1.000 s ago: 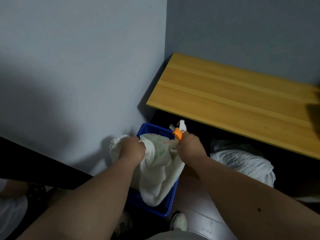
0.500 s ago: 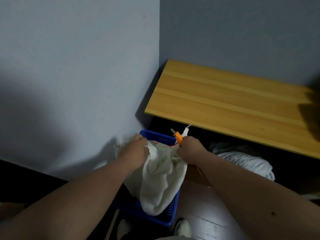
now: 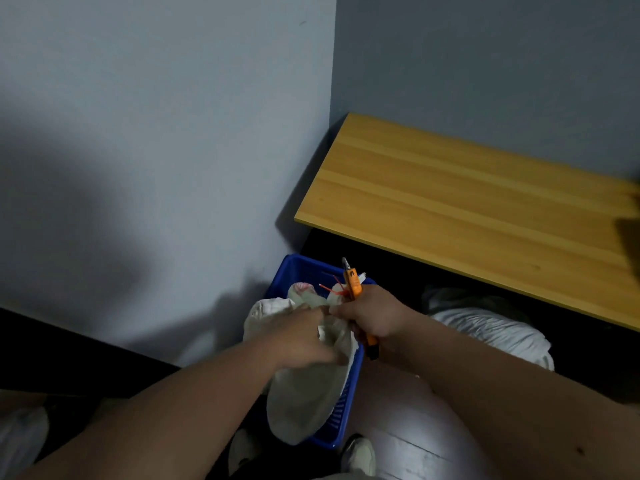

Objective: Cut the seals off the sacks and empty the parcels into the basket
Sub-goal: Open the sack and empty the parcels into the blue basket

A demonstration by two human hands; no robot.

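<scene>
White cloth sack hangs over the near rim of the blue slotted plastic basket, which sits on the floor in the wall corner. Left hand grips the bunched sack neck, fingers curled on cloth. Thin red plastic seal sticks up from the neck above the basket. Right hand holds orange-handled cutters, fingers wrapped round them, tip pointing up beside the seal. Right of the basket, second white sack lies under the wooden desk.

A matt cloth sack lies in the slatted blue plastic basket, beside a smooth wooden tabletop.
</scene>
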